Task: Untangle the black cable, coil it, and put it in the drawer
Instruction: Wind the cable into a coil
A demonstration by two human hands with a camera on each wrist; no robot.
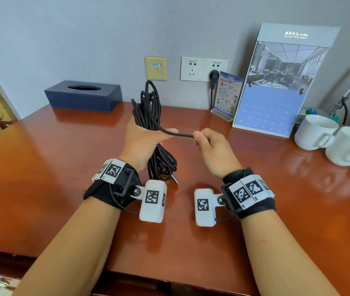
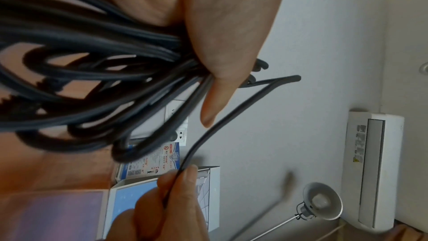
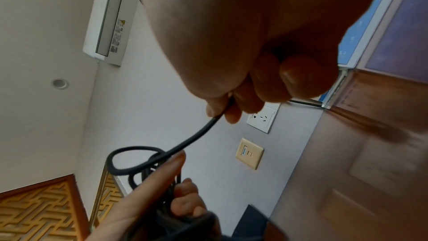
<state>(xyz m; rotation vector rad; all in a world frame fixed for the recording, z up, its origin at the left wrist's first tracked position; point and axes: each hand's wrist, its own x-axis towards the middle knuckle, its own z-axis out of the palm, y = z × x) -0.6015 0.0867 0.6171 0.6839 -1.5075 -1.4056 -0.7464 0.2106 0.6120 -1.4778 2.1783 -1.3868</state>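
A bundle of black cable [image 1: 149, 107] stands upright above the wooden desk [image 1: 52, 167], with loops sticking up past my left hand [image 1: 146, 137] and hanging below it. That hand grips the bundle around its middle; the strands [image 2: 97, 58] run through the palm. A metal plug [image 1: 175, 179] dangles at the bottom near the desk. One free strand [image 1: 180, 135] runs right to my right hand [image 1: 208, 142], which pinches the strand [image 3: 201, 131] between thumb and curled fingers. No drawer is in view.
A dark blue tissue box [image 1: 83, 95] sits at the back left. Wall sockets [image 1: 204, 69], a leaflet stand [image 1: 228, 96] and a tall calendar card [image 1: 276, 82] line the back. Two white cups [image 1: 336, 139] stand at the right, beside a lamp arm [image 1: 349, 90].
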